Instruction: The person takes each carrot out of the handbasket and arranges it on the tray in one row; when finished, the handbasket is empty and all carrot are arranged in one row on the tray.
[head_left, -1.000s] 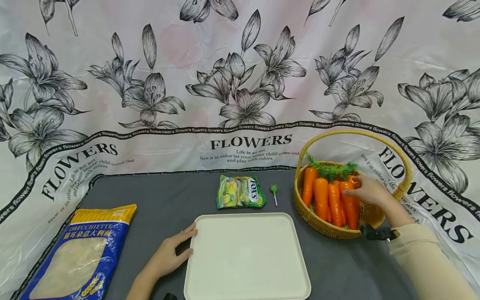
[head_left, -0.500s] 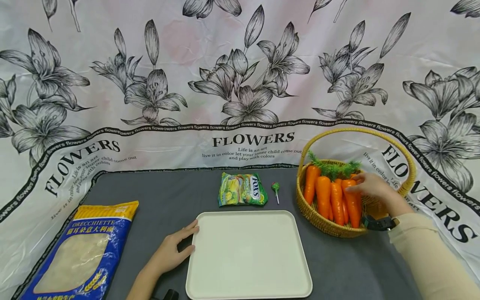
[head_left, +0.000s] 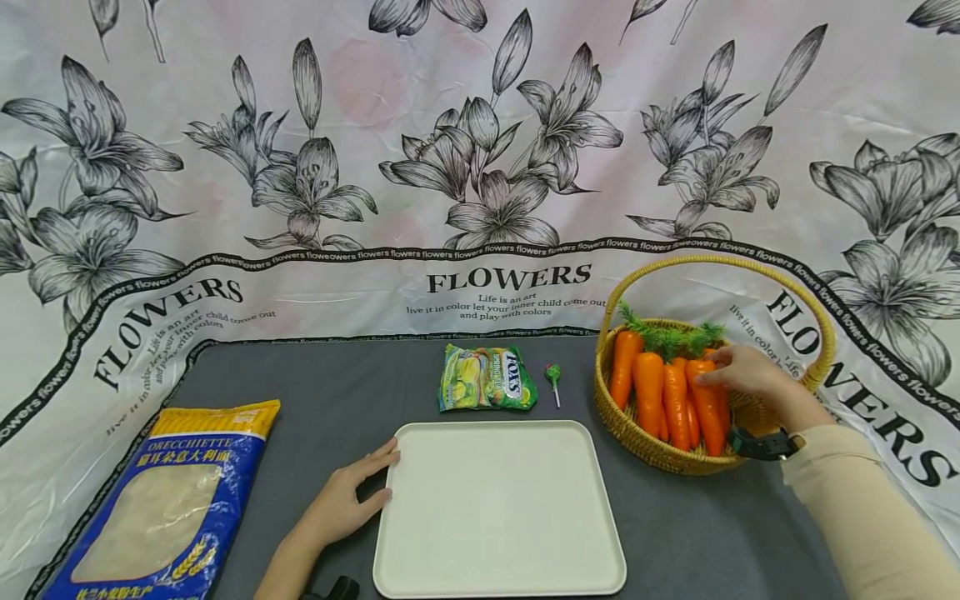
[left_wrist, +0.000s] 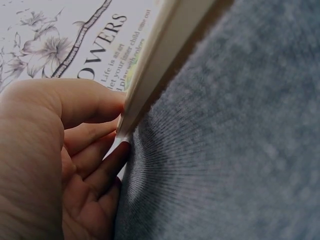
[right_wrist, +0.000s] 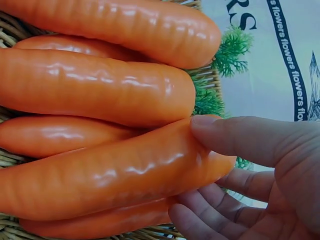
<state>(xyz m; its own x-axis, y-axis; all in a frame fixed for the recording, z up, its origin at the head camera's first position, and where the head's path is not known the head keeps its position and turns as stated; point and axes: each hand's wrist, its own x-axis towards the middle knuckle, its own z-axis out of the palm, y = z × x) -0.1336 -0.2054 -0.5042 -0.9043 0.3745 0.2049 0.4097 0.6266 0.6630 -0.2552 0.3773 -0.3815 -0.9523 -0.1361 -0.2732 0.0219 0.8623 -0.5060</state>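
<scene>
**Counter survey: one hand on tray, one hand on carrot**

At the far left of the grey counter [head_left: 315, 392] lies a blue and yellow pasta bag [head_left: 161, 504], flat. Next comes the left hand [head_left: 341, 504], fingers loosely extended against the left edge of the white tray [head_left: 498, 508]; the wrist view shows the thumb above the rim and the fingers [left_wrist: 100, 167] below it, a light hold on the edge. Beyond the tray lie a green candy packet [head_left: 486, 379] and, just beside it, a green lollipop [head_left: 553, 382]. To the right stands a wicker basket [head_left: 637, 437] with a hoop handle, holding several carrots with tops pointing away. The right hand [head_left: 742, 375] reaches into the basket, thumb and fingers closed around the thick end of the rightmost carrot [head_left: 708, 404], which rests among the others.
</scene>
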